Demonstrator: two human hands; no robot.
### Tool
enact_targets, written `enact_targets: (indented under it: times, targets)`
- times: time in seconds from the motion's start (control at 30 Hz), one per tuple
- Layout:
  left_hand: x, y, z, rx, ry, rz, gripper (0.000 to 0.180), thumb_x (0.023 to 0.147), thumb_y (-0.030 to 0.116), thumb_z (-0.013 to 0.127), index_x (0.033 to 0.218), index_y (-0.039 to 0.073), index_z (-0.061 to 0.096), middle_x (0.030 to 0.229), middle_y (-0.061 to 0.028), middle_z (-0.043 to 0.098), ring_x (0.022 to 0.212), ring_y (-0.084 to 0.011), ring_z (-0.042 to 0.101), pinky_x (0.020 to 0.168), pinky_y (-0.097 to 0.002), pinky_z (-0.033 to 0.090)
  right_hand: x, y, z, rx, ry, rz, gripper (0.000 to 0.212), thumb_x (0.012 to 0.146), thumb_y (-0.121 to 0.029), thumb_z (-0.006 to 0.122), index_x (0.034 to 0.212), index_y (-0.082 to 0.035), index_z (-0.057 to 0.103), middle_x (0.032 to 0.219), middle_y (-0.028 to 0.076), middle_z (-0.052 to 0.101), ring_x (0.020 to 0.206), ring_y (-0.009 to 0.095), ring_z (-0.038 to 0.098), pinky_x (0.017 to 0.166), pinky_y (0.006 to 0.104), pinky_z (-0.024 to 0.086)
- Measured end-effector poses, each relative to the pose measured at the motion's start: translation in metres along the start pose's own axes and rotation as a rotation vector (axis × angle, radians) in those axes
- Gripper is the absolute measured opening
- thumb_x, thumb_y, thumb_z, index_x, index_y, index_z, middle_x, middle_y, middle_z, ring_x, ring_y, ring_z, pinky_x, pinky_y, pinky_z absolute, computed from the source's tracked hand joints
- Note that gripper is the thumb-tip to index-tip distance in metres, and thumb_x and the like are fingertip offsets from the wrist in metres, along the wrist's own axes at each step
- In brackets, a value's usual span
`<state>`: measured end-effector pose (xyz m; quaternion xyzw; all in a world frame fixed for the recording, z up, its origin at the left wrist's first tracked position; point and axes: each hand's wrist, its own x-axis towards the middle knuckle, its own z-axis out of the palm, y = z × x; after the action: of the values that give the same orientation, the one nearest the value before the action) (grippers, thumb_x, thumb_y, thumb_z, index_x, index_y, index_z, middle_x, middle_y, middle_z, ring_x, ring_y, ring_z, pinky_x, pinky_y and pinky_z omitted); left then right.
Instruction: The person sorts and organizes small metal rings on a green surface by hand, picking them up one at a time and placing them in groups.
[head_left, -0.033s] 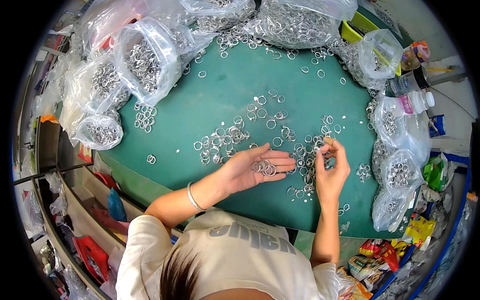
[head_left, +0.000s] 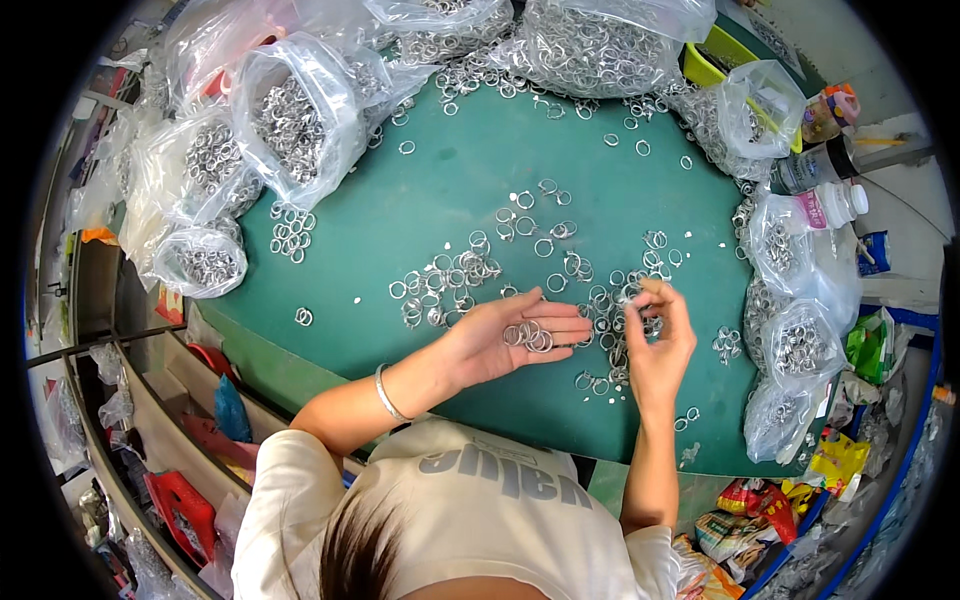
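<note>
My left hand (head_left: 510, 335) lies palm up with its fingers stretched out, and several silver rings (head_left: 528, 336) rest loose on the palm and finger bases. To its right, my right hand (head_left: 660, 335) hovers over a heap of silver rings (head_left: 608, 325), thumb and forefinger pinched together. A small silver ring (head_left: 630, 293) shows at these fingertips, partly hidden and slightly blurred. Past my left hand, another loose cluster of rings (head_left: 440, 283) spreads over the green table (head_left: 400, 220). Single rings and small white bits are scattered around both groups.
Clear plastic bags full of rings line the table's far left (head_left: 300, 130), far edge (head_left: 600, 50) and right side (head_left: 800, 340). A white-capped bottle (head_left: 835, 205) and a yellow-green bin (head_left: 722, 50) stand at the right. Left of the table are drawers (head_left: 170, 400).
My right hand's thumb and forefinger have moved slightly left over the heap. My left hand and the rings on it stay as they were.
</note>
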<state>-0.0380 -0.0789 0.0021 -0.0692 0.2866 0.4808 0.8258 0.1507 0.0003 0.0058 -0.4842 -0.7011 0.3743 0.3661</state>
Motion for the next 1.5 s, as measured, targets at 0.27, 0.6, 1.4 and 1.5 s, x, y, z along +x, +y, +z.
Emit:
enact_targets:
  times: [0.27, 0.6, 1.4, 1.5]
  targets:
    - [-0.001, -0.032, -0.007, 0.348, 0.029, 0.205, 0.027, 0.091, 0.022, 0.062, 0.109, 0.002, 0.064, 0.090, 0.0001, 0.062, 0.076, -0.0057, 0.053, 0.058, -0.0196, 0.043, -0.041, -0.024, 0.020, 0.063, -0.148, -0.183, 0.038, 0.071, 0.012, 0.066, 0.107, -0.001, 0.060, 0.085, 0.009, 0.062, 0.080, 0.018, 0.060, 0.071, 0.0293, 0.049]
    - [-0.018, -0.044, -0.001, 0.956, 0.196, 0.663, 0.027, 0.086, 0.007, 0.065, 0.111, -0.001, 0.062, 0.084, -0.0023, 0.065, 0.061, -0.0054, 0.052, 0.054, -0.0213, 0.045, -0.052, -0.052, 0.016, -0.006, -0.150, -0.201, 0.020, 0.073, 0.007, 0.069, 0.092, 0.001, 0.066, 0.085, 0.010, 0.065, 0.076, 0.018, 0.059, 0.067, 0.0274, 0.046]
    - [-0.171, 0.118, -0.159, -0.146, 0.282, 0.926, 0.033, 0.090, 0.004, 0.055, 0.120, -0.008, 0.050, 0.119, -0.0228, 0.055, 0.107, -0.0282, 0.059, 0.087, -0.0351, 0.055, -0.040, 0.017, 0.000, -0.336, -0.032, -0.087, 0.035, 0.081, 0.002, 0.059, 0.116, 0.000, 0.058, 0.080, 0.008, 0.058, 0.074, 0.021, 0.053, 0.074, 0.0364, 0.043]
    - [-0.169, 0.125, -0.160, 0.060, 0.407, 0.966, 0.032, 0.091, 0.005, 0.053, 0.120, -0.007, 0.049, 0.110, -0.0200, 0.061, 0.101, -0.0269, 0.063, 0.089, -0.0365, 0.054, -0.043, 0.014, 0.004, -0.296, -0.065, -0.036, 0.038, 0.081, 0.001, 0.060, 0.118, -0.001, 0.056, 0.078, 0.007, 0.058, 0.071, 0.021, 0.053, 0.074, 0.0365, 0.042]
